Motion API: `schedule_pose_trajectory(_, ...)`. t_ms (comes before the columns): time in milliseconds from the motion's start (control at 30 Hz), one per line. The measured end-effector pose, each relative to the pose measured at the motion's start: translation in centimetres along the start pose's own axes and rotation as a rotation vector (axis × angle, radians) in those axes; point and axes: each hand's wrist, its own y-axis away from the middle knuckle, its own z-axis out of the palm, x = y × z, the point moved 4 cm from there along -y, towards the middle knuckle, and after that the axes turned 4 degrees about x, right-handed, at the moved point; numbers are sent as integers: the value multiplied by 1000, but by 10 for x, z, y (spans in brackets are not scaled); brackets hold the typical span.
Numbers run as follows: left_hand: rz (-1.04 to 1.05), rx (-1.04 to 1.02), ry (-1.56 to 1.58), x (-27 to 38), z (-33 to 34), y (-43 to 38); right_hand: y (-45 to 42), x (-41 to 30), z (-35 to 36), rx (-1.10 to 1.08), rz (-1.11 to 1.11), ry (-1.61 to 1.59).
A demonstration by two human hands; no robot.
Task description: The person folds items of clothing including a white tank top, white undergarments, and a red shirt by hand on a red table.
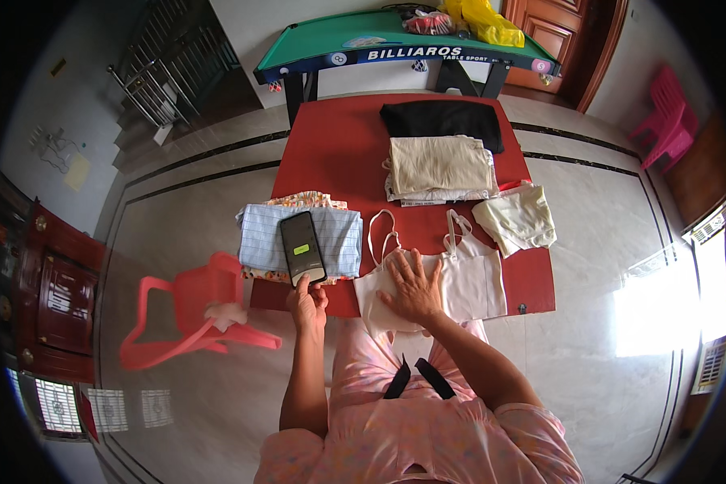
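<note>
A white camisole with thin straps (475,284) lies at the near edge of a red table (333,145). My right hand (412,287) rests flat on it with the fingers spread. My left hand (308,299) is at the lower end of a smartphone (296,236), one fingertip on its screen; the phone lies on a folded light-blue checked cloth (345,242). Patterned folded fabric (307,198) shows beneath the blue cloth. Whether any of my left fingers grip the phone is hard to see.
Folded beige clothes (438,163), a black folded garment (441,118) and a pale folded garment (517,221) lie on the table. A pink plastic chair (187,308) stands at the left. Beyond the table is a green billiard table (320,36) with a yellow plastic bag (490,27).
</note>
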Motion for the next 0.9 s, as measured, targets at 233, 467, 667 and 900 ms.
schedule_pose_trajectory(233, -242, -174, -250, 1, 1, 55, 1, 3, 0, -6, 14, -8)
schedule_pose_trajectory(467, 653, -672, -965, -29, 102, 45, 2, 3, -1, -19, 12, -55)
schedule_pose_trajectory(667, 741, -414, -1810, -50, 166, 21, 3, 4, 2, -83, 23, -95)
schedule_pose_trajectory(900, 784, -419, -1947, -55, 200, -8, 2, 8, -5, -42, 27, -107)
